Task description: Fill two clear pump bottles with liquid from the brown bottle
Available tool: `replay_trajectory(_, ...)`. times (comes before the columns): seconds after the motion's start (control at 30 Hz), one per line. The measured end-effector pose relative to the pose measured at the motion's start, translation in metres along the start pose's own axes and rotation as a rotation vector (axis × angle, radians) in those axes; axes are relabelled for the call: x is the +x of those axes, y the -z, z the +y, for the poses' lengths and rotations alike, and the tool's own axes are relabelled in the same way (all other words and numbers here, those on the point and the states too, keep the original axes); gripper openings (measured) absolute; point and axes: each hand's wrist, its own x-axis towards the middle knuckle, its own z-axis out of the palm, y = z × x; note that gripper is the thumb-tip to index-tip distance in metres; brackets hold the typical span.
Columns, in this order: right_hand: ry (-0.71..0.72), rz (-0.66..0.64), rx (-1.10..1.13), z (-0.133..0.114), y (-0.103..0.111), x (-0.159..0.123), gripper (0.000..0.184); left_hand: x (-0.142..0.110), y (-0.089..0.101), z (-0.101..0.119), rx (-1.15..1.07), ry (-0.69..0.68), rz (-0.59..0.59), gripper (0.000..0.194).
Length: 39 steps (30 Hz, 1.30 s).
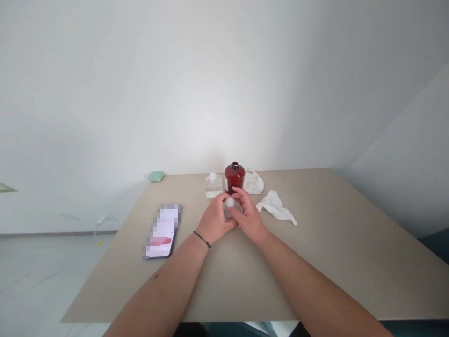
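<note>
Both my hands meet at the middle of the beige table around a small clear bottle with a white cap. My left hand wraps the bottle's body from the left. My right hand closes on it from the right, fingers curled over the cap. Just behind stands a brown bottle with its neck uncapped. To its left is a second small clear bottle with a white pump top.
Two crumpled white cloths lie right of the bottles, one by the brown bottle and one nearer me. A phone lies on the left. A small green case sits at the far left corner. White walls surround.
</note>
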Motion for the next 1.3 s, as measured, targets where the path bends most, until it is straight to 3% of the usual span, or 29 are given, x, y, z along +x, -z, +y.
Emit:
replay_trajectory(0.3, -0.009, 0.027, -0.047, -0.0045, 0.0001, -0.0005, 0.056, -0.0002, -0.0003, 0.0004, 0.004, 0.006, -0.018, 0.066)
replay_trajectory(0.4, -0.005, -0.018, -0.021, -0.0082, 0.0004, -0.0009, 0.051, 0.0003, -0.0001, 0.0008, 0.008, -0.027, -0.003, 0.066)
replay_trajectory(0.6, -0.027, 0.029, -0.071, -0.0071, -0.0003, -0.0008, 0.052, 0.0025, 0.0022, 0.0026, 0.073, -0.111, -0.043, 0.060)
replay_trajectory(0.93, -0.017, -0.037, 0.000, -0.0101, 0.0008, -0.0021, 0.053, 0.0025, 0.0023, 0.0037, 0.065, -0.127, -0.038, 0.061)
replay_trajectory(1.3, -0.020, -0.023, -0.057, -0.0073, 0.0022, -0.0017, 0.057, 0.0016, 0.0015, 0.0033, 0.039, -0.075, -0.030, 0.061)
